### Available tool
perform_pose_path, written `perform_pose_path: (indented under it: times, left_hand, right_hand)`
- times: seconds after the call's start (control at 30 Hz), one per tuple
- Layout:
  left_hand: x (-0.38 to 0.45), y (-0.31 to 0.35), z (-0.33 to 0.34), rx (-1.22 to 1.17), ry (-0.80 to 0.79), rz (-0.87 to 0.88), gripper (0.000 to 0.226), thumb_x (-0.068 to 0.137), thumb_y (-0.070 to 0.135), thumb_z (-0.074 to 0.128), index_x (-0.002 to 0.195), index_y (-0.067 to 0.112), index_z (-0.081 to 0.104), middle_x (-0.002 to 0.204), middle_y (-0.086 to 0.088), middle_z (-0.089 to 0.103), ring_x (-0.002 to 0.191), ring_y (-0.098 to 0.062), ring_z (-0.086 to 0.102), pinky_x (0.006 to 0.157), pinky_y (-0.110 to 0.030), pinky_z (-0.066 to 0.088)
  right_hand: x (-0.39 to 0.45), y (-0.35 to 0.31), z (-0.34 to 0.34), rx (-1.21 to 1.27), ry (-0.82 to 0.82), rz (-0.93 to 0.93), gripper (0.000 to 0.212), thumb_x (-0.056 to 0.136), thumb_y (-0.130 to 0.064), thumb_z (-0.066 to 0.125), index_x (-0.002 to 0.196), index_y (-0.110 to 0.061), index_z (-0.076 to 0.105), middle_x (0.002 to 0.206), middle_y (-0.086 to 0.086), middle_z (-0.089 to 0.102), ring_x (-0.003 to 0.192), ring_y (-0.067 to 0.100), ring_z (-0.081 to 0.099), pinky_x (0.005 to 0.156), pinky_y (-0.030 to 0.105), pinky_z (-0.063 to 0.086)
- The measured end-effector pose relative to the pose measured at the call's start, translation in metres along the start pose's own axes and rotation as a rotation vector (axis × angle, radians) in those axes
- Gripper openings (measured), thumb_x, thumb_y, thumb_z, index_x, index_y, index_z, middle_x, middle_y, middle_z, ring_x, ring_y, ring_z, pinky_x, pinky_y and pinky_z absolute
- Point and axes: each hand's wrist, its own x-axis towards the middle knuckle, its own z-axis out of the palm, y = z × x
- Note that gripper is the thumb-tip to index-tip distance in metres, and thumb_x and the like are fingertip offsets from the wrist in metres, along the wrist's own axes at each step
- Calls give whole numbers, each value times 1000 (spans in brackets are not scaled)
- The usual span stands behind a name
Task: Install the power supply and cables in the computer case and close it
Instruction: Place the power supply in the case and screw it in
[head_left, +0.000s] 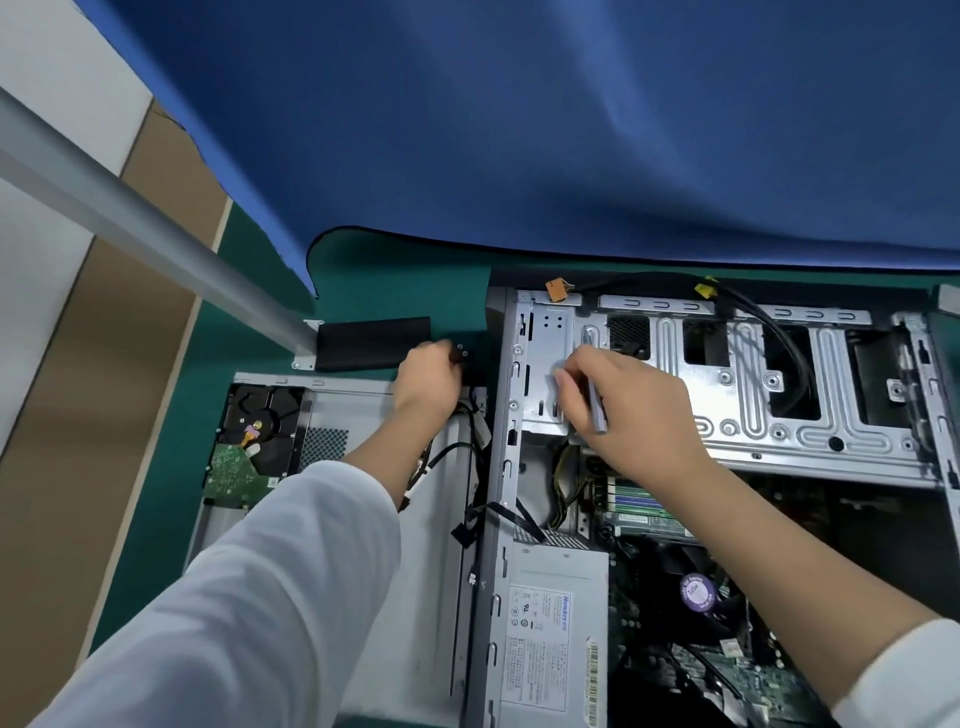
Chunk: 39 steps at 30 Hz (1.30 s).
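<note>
Green table (249, 332) carries computer case (727, 415), side panel (363, 415).

PSU (553, 629) cut by bottom edge, label too small to read | left hand (427, 382) fingertips hidden | tool (594, 382) tip behind right hand (631, 410)

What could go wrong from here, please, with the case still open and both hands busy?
The screwdriver in the right hand could slip off the drive cage onto the motherboard below. Loose cables near the left hand might get pinched when the case closes.
</note>
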Motion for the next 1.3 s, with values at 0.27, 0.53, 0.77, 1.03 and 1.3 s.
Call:
perform_pose_path:
  times: [0.27,0.53,0.77,1.03,1.3]
  left_hand:
    - [-45,9,-28,-618,164,-110,5,85,17,66,84,15,70,76,1,68,66,-17,67,71,-33,58]
    - [-156,41,-65,-1053,141,-36,7,85,9,67,91,12,67,74,-2,68,54,-5,58,54,-16,49]
    - [-261,70,-46,-1412,-139,-82,11,87,7,64,97,9,68,86,-5,73,61,-7,61,61,-19,52]
    - [-337,78,-30,-1494,-222,-62,19,90,13,63,106,3,66,86,-2,72,63,-7,59,64,-18,52]
    - [-363,49,-38,-1478,-220,-20,13,89,17,64,98,9,70,82,1,73,65,-4,62,66,-17,52]
  right_hand:
    - [-7,-1,-17,397,-94,260,42,95,-55,26,89,-28,58,57,-9,53,53,6,50,52,24,32]
    - [-65,-34,-61,1022,-69,447,7,96,-20,49,93,-25,44,70,-5,69,71,9,64,64,29,44]
    - [-145,-67,-111,1218,23,421,18,95,-21,57,85,-12,44,85,6,75,95,13,69,73,21,55]
    - [-204,-83,-141,1284,48,443,19,89,-17,64,78,-11,51,73,16,72,88,26,71,75,26,56]
    - [-226,-119,-136,1219,42,429,20,87,-13,66,73,-15,52,71,17,71,73,26,71,70,25,55]
